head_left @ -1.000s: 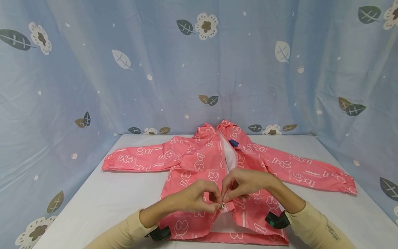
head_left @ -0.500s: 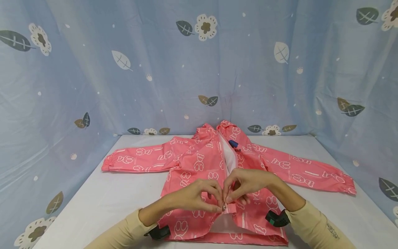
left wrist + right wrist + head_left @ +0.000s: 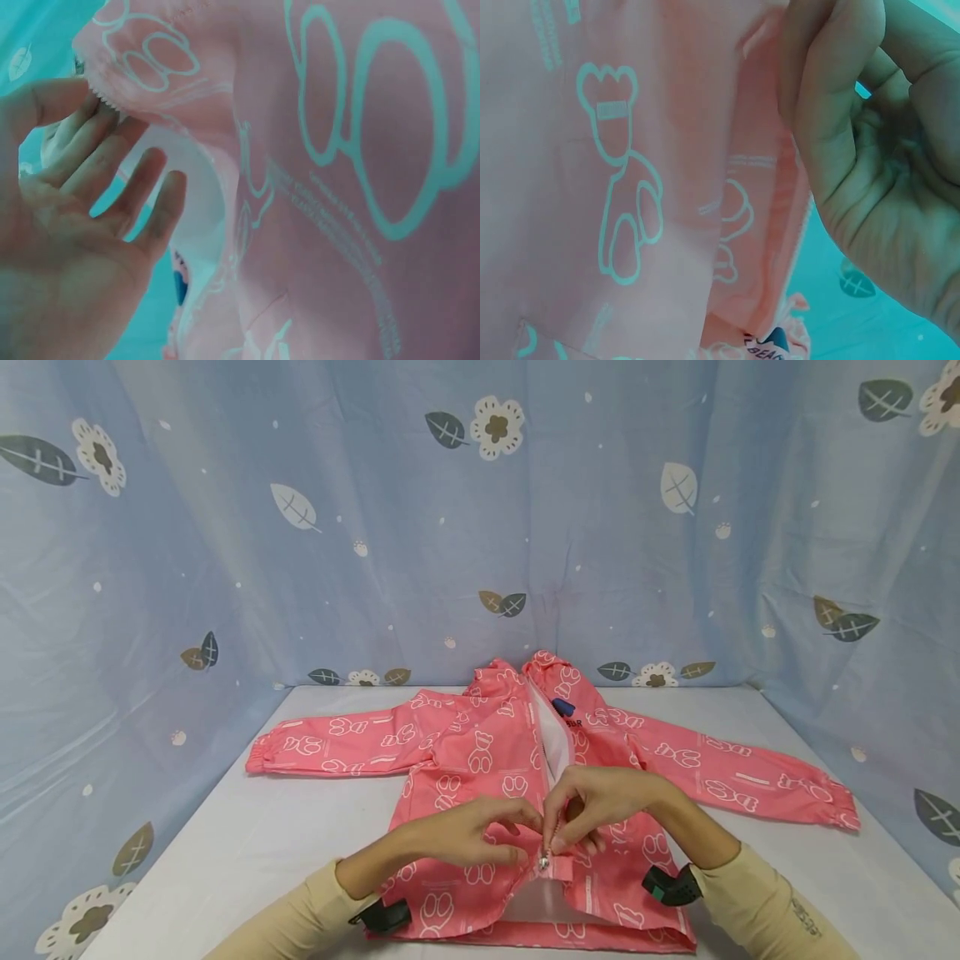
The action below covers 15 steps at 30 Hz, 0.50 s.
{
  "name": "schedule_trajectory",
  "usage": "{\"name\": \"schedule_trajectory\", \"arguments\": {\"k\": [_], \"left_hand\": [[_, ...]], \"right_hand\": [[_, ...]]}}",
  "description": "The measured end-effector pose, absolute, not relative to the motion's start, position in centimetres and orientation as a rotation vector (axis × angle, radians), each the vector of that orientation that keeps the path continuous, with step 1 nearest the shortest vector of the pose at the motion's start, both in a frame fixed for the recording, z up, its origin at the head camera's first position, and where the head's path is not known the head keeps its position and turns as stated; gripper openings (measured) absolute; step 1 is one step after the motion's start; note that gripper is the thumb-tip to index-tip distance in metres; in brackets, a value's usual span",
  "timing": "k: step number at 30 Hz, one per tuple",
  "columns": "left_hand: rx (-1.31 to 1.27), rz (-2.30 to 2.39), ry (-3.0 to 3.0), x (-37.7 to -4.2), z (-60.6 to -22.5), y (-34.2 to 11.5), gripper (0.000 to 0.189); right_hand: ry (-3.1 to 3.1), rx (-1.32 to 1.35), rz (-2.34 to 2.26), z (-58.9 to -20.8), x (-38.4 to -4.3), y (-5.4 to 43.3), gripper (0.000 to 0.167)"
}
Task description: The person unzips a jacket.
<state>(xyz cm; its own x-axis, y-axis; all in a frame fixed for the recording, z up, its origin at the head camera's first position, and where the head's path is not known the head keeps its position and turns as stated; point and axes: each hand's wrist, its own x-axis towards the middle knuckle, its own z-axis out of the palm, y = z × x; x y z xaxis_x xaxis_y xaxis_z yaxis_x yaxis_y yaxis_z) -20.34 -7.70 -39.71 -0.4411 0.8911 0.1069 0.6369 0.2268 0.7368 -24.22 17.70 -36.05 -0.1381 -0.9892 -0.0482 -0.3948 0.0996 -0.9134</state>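
A pink hooded jacket (image 3: 480,743) with white cartoon outlines lies spread, sleeves out to both sides. Its front zipper parts widely above and shows the white lining (image 3: 553,739). A metal zipper slider (image 3: 543,863) sits near the lower end of the opening, just under the fingertips. My right hand (image 3: 603,802) pinches the zipper edge right above the slider between thumb and index finger. To its left, my left hand (image 3: 480,835) has thumb and index finger apart. In the left wrist view its thumb lies close to the zipper teeth (image 3: 103,96), other fingers loosely bent.
A white table (image 3: 240,827) bears the jacket. Blue curtains (image 3: 375,527) with leaves and flowers surround it at the back and sides. Black wrist devices (image 3: 386,917) are strapped under both forearms, close to the jacket's hem.
My left index finger and thumb have parted and drawn slightly away from the slider. My right hand keeps its pinch, shifted a little to the right with the zipper end.
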Motion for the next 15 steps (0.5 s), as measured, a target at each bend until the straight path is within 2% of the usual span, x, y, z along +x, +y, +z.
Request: {"name": "schedule_trajectory", "arguments": {"k": [5,15], "left_hand": [[1.470,0.976,2.162,-20.4,-39.6,-7.7,0.029],[1.488,0.904,2.194,-20.3,-38.6,-8.1,0.011]], "right_hand": [[1.623,-1.381,-1.028,-36.1,-24.3,17.8,0.015],[1.636,-1.356,-1.001,-36.2,-24.2,17.5,0.015]]}}
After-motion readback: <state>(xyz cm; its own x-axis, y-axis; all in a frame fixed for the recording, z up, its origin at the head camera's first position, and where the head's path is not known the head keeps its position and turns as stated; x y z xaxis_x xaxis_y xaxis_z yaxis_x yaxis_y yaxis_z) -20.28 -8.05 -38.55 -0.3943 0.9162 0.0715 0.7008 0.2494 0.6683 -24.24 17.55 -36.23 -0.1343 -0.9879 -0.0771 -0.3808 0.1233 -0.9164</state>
